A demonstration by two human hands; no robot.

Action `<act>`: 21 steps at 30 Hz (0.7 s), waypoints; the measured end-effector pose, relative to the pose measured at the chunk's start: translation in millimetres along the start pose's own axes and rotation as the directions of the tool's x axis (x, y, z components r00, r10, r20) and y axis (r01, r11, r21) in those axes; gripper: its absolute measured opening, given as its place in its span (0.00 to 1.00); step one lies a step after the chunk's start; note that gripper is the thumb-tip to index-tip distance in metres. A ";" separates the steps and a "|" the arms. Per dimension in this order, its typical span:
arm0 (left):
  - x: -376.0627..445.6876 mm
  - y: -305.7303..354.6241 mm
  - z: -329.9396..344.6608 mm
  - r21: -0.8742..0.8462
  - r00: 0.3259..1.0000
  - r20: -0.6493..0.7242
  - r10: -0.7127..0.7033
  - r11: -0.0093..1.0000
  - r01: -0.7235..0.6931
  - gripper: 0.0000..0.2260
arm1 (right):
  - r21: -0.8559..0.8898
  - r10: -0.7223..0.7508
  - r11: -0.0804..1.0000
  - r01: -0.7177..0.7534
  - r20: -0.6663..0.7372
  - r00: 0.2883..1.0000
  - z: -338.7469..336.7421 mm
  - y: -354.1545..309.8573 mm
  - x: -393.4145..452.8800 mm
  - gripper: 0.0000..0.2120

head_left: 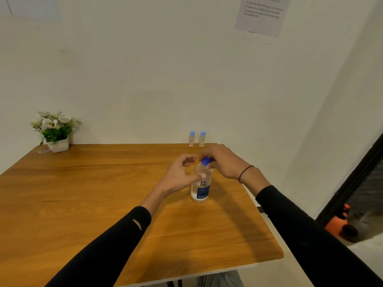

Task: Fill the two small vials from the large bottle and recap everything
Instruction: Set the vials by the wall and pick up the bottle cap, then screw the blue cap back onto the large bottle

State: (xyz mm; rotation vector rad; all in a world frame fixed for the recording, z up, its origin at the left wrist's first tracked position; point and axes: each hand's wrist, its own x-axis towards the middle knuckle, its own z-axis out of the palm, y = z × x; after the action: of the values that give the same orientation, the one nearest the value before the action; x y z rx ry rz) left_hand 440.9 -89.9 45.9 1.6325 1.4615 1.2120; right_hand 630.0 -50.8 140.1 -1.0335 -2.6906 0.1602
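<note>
My right hand (222, 162) pinches the blue cap (205, 161) of the big bottle (201, 184) standing mid-worktop (93, 183); my left hand (182, 172) steadies its side, fingers loose. It looks smooth and slippery (hold the middle). Both vials (196, 138) wait capped by the wall.

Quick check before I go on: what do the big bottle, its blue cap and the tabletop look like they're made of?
Large bottle: clear, glossy, probably plastic; the table shows through its wall above the printed blue label.
Blue cap: opaque, smooth, likely moulded plastic; the right hand partly hides it.
Table: wood or wood-look laminate, satin sheen with visible grain; which one cannot be told.
</note>
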 end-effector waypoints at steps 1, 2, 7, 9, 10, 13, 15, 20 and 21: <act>-0.2 -4.2 4.8 0.026 0.999 0.031 -0.006 1.000 0.005 0.38 | -0.045 -0.006 0.999 0.007 0.016 1.000 1.0 -1.1 2.6 0.10; -0.1 -7.2 9.1 0.041 0.999 0.043 -0.005 0.999 0.003 0.38 | -0.077 -0.008 0.997 0.010 0.021 1.000 2.2 -2.0 5.4 0.10; 1.8 -10.0 16.3 0.068 1.000 -0.028 -0.009 0.998 0.011 0.35 | -0.226 0.097 0.972 -0.065 0.134 0.986 -4.5 -10.0 19.6 0.06; -0.5 -9.7 15.5 0.065 0.999 -0.030 -0.010 0.998 0.012 0.34 | -0.318 0.157 0.943 -0.101 0.154 0.975 -7.4 -12.4 24.0 0.19; -1.6 -9.5 15.3 0.061 0.999 -0.033 -0.014 0.998 0.016 0.33 | -0.386 0.168 0.917 -0.100 0.146 0.975 -8.2 -14.4 25.3 0.22; -3.0 -9.0 15.7 0.054 0.999 -0.042 -0.004 0.999 0.007 0.28 | -0.484 0.174 0.871 -0.089 0.134 0.976 -7.7 -18.4 24.0 0.25; -3.2 -9.0 16.1 0.045 0.999 -0.041 -0.009 0.999 0.011 0.30 | -0.381 0.134 0.922 -0.067 0.154 0.979 -8.5 -15.5 22.1 0.23; -3.9 -9.0 15.2 0.038 0.999 -0.039 -0.019 0.999 0.021 0.33 | -0.247 0.020 0.969 0.027 0.186 0.982 -8.1 -10.9 20.7 0.02; -4.1 -8.8 15.1 0.036 0.999 -0.039 -0.017 0.999 0.018 0.33 | -0.281 0.045 0.960 0.005 0.171 0.984 -7.8 -13.4 20.9 0.04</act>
State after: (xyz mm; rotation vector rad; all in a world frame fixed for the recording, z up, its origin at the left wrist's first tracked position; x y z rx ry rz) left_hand 451.4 -90.3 31.4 1.6254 1.5269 1.2198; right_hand 608.6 -46.7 154.3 -1.1762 -2.9253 -0.1387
